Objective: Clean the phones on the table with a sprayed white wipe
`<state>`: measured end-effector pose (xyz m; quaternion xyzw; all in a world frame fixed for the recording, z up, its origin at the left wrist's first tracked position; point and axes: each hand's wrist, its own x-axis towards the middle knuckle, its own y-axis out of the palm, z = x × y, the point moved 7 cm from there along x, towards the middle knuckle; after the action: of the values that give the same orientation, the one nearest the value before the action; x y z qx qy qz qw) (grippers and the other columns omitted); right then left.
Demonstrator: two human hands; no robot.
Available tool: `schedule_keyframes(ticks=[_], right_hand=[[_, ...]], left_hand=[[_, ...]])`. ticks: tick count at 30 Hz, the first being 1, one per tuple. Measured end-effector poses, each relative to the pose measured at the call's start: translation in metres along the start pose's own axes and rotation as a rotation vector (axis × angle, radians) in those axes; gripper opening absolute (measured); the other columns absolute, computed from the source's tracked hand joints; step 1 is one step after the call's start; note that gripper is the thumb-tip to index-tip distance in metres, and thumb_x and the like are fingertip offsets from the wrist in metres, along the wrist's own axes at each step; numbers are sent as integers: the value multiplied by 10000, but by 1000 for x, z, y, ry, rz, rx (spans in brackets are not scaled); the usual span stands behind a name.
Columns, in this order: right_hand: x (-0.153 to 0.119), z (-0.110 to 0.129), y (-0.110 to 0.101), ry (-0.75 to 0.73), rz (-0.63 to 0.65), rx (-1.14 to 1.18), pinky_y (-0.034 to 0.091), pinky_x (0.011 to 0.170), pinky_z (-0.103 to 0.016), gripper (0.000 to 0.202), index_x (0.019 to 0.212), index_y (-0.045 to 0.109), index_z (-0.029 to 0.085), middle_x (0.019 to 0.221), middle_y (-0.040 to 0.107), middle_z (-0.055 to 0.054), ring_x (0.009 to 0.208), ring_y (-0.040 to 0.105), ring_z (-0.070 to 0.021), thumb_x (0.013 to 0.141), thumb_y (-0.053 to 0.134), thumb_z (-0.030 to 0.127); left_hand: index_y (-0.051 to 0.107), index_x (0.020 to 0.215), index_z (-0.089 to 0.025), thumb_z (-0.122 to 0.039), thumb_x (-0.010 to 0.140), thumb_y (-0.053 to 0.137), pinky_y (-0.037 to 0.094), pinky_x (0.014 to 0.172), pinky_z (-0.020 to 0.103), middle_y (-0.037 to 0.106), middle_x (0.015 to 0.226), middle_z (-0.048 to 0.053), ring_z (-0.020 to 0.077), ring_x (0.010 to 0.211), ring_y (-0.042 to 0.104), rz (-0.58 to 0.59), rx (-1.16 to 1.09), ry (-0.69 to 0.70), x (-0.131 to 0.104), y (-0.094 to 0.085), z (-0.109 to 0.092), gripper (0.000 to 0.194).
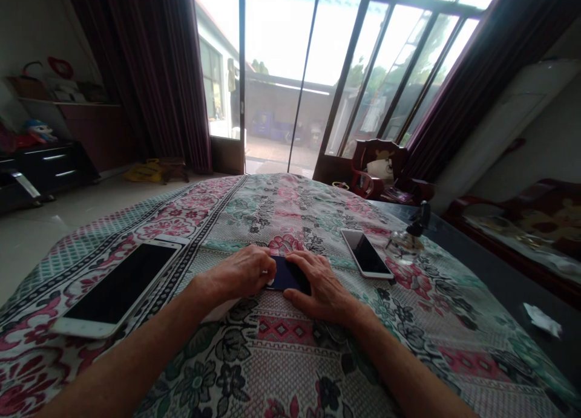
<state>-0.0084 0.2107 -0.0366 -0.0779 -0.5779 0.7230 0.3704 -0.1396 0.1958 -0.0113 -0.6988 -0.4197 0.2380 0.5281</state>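
Observation:
A dark blue smartphone [290, 275] lies flat on the patterned cloth between my hands. My right hand [320, 282] grips its right part, with the thumb along the near edge and the fingers over the far side. At the phone's left end, my left hand [247, 271] is closed in a pinch. A small white bit [272, 282] shows beneath its fingertips, too little to name. Under my left wrist something pale and flat [222, 310] is partly hidden. To the left lies a large white phone [122, 285] with a dark screen. Another white phone [367, 253] lies to the right.
The floral cloth [290, 357] covers the table. A clear glass vessel with a dark top [405, 246] stands at the right. Crumpled white paper [542, 319] lies on the dark surface beyond the cloth. A wooden chair [379, 164] is behind, near glass doors.

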Motion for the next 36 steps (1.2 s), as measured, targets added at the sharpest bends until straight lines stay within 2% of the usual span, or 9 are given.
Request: schedule_keyframes(ticks=[3,9,15,18,23,29,33,36], right_hand=[[0,1,-1,5,9,0,292,1021,-475,564,1297,394,228,1323,483,-93,1223,408,-270,807,593,425],[0,2,-3,14,9,6,274,1029,-468,567,1287,402,225,1320,484,-89,1220,416,-263,795,611,414],[0,1,-2,16,8,21,277,1026,-467,565,1284,406,225,1323,483,-93,1218,415,-264,790,616,398],[0,0,-3,21,1,17,277,1031,-467,569,1289,403,229,1326,480,-89,1224,410,-264,792,616,407],[0,0,-3,22,6,17,283,1031,-468,563,1289,401,247,1328,483,-75,1226,413,-261,797,614,421],[1,0,-2,31,13,19,293,1020,-467,533,1268,426,248,1323,490,-74,1222,421,-261,798,612,416],[2,0,0,29,7,17,293,1019,-466,519,1259,437,243,1312,497,-76,1218,423,-262,803,611,419],[2,-1,0,31,5,14,290,1022,-462,523,1260,435,240,1310,497,-73,1219,420,-260,802,617,417]], left_hand=[[659,713,-184,-127,785,518,381,668,203,614,798,9,97,677,524,21,2,-7,0,0,4,168],[703,700,-198,-102,706,544,388,637,195,643,728,-11,96,653,541,177,-6,-146,-13,-1,37,186],[710,694,-193,-133,720,536,384,605,183,656,720,-12,81,612,546,193,-66,-91,-9,1,19,186],[709,706,-194,-157,743,538,388,621,181,656,738,-12,80,622,550,154,-85,-76,-7,0,19,179],[704,725,-194,-155,784,530,393,651,178,642,747,-13,84,653,551,63,-42,-76,-5,-7,35,187],[715,781,-199,-115,801,535,396,691,196,627,785,1,99,690,544,-109,64,-178,5,-10,53,200],[704,754,-174,-134,837,506,386,685,213,583,745,13,106,669,516,-210,101,-193,10,-9,59,218],[689,718,-162,-141,854,480,376,672,216,559,723,16,107,658,503,-203,126,-179,11,-8,59,250]])
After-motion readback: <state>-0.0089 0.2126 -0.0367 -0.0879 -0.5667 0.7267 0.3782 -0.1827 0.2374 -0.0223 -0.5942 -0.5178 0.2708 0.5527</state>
